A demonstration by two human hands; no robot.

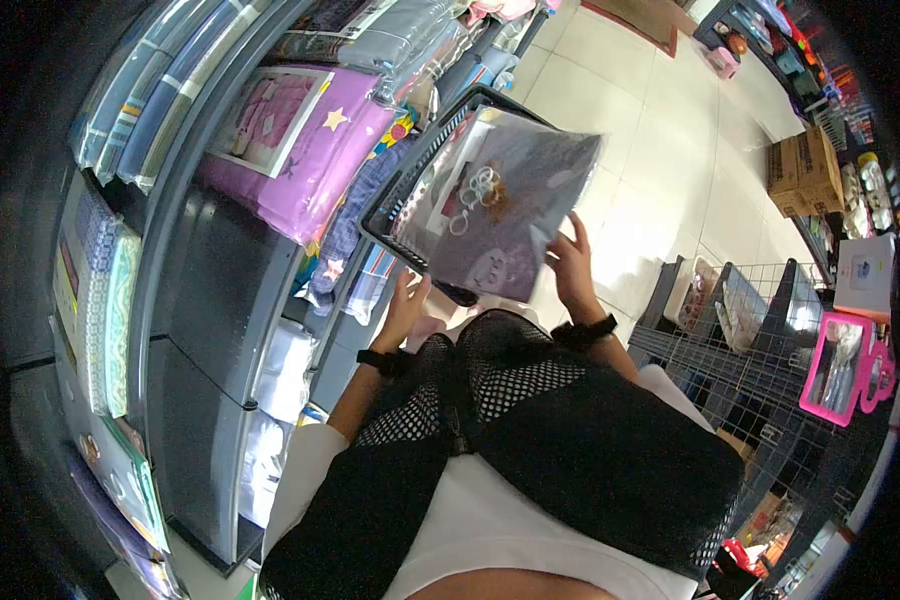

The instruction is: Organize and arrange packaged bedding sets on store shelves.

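Your left hand point(406, 303) is open, fingers flat against the near lower edge of the packaged bedding point(505, 195). Your right hand point(568, 262) is loosely closed on its right edge. The pack hangs tilted over the black basket point(395, 205) at the shelf point(185, 300) front edge. The wrap looks slippery, so support it underneath and lower it flat.

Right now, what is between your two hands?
In the head view, the plastic-wrapped package lies between the left hand and the right hand; both touch its lower edge.
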